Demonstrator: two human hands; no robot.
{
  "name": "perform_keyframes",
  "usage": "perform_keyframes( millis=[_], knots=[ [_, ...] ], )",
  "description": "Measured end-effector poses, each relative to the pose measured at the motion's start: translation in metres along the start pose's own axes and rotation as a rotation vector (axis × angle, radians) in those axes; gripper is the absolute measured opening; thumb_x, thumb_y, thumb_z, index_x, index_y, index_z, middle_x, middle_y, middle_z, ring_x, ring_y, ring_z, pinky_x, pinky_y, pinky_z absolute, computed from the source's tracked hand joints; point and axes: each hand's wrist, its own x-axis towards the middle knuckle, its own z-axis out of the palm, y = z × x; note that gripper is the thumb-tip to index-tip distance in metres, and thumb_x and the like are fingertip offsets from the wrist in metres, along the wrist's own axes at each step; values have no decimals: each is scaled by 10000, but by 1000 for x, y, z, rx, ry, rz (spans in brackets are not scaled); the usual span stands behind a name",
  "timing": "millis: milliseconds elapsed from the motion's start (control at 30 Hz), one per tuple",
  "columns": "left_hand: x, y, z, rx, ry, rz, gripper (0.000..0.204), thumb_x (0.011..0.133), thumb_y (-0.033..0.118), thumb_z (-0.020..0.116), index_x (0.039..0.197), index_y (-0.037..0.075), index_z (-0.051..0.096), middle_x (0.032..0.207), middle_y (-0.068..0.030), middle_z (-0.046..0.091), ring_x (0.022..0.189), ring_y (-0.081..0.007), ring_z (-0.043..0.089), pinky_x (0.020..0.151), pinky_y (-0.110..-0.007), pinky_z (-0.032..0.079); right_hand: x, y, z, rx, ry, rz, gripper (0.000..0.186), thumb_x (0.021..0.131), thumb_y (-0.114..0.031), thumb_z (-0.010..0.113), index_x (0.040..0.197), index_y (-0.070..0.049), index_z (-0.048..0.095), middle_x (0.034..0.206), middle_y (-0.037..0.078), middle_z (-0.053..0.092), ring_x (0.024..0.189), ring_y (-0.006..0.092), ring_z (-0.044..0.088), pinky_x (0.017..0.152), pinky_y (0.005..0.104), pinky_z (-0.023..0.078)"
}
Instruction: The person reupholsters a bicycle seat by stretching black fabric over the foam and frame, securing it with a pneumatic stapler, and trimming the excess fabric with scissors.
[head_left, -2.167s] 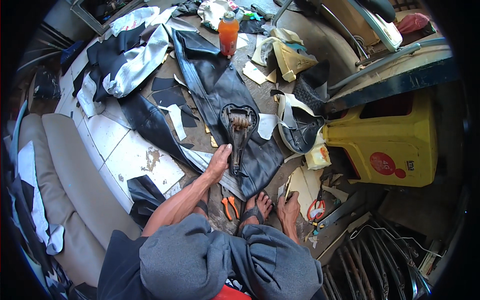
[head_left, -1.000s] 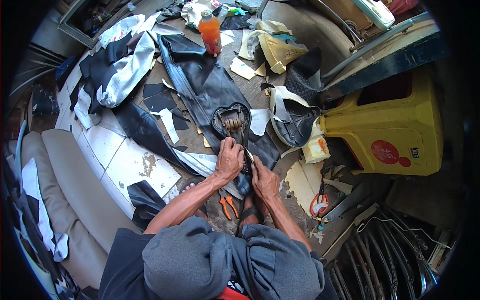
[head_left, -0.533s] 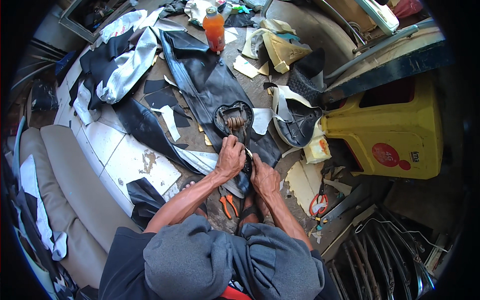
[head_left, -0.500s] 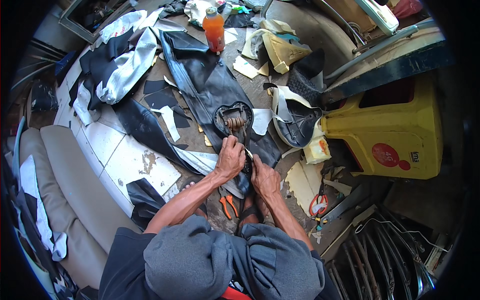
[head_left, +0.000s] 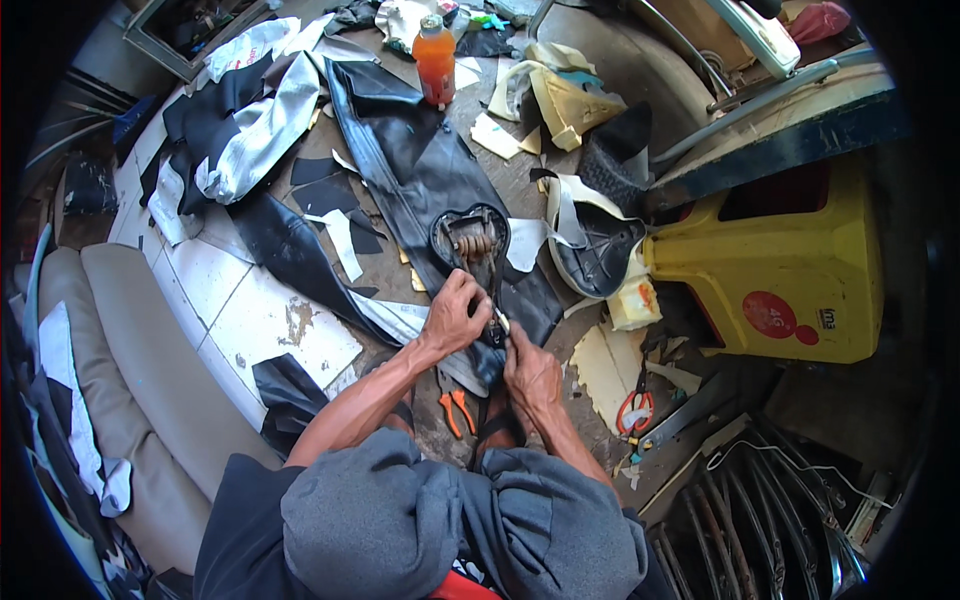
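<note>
An upturned bicycle saddle [head_left: 480,240], its underside springs and metal frame showing, lies on a sheet of black vinyl [head_left: 400,140] between my feet. My left hand [head_left: 456,310] is closed on the saddle's near left edge, fingers bent. Close to its narrow near end, my right hand [head_left: 532,372] grips a small slim tool [head_left: 503,322] with a pale part. My fingers hide most of that tool, so its kind is unclear. Pliers with orange handles [head_left: 458,412] rest on the floor between my forearms.
A second upturned seat shell [head_left: 597,245] lies to the right, near a yellow plastic casing [head_left: 800,260]. Red-handled scissors [head_left: 635,410] are at the right. An orange drink bottle [head_left: 434,65] stands at the far end. Beige cushions [head_left: 150,360] stand left; vinyl and foam scraps cover the floor.
My left hand has shifted slightly left and my right hand slightly down, both still at the saddle. The view has moved a little; the other things stay in place.
</note>
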Motion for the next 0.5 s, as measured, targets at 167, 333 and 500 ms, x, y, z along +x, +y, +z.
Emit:
perform_keyframes(
  millis=[167,333,500],
  knots=[
    [15,3,-6,85,149,-29,229,856,73,658,1065,-15,635,1075,-185,548,1013,-358,580,900,-437,489,8,-1,6,-55,28,67,336,999,-231,564,1310,-113,614,844,251,711,760,449,704,659,565,551],
    [15,1,-4,188,271,-41,453,849,70,662,1276,-7,531,1238,-234,475,1180,-414,486,1058,-483,394,10,2,13,-79,63,57,352,994,-221,566,1326,-113,610,825,242,710,743,450,702,657,568,549],
    [15,-5,-5,207,249,-32,498,843,76,664,1304,-13,496,1248,-235,475,1190,-417,473,1074,-499,372,12,-7,11,-127,-15,73,394,982,-183,535,1360,-73,548,843,257,715,762,471,706,677,585,552]
  ],
)
